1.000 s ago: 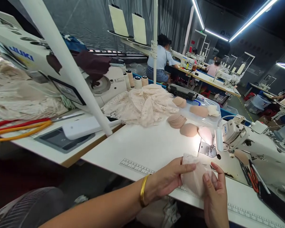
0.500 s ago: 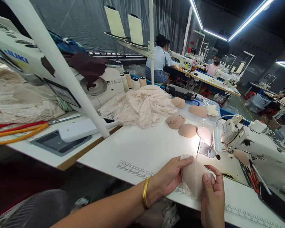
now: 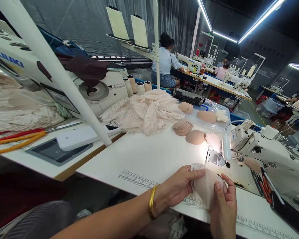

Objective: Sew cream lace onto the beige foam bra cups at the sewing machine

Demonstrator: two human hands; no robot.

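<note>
Between my two hands is a beige bra cup (image 3: 204,186) with thin, sheer fabric over it, held above the table's front edge. My left hand (image 3: 180,184), with a gold bangle at the wrist, pinches the cup's upper left edge between thumb and fingers. Gripping its right side is my right hand (image 3: 224,199), thumb on the front and fingers partly hidden behind. Just beyond the hands stands a sewing machine (image 3: 241,141), its lamp lighting the metal needle plate (image 3: 215,157). A pale cup (image 3: 213,142) lies beside that plate.
Stacked beige cups (image 3: 183,127) and a heap of lace fabric (image 3: 144,113) lie toward the back. Scissors (image 3: 266,187) rest at the right. A second machine (image 3: 92,83) and a slanting white pole (image 3: 54,73) stand left. Two people (image 3: 164,63) sit at machines farther off.
The cup and my left hand have shifted slightly right and down, and more lace shows at the cup's top edge. Both hands keep their hold. The view has shifted slightly.
</note>
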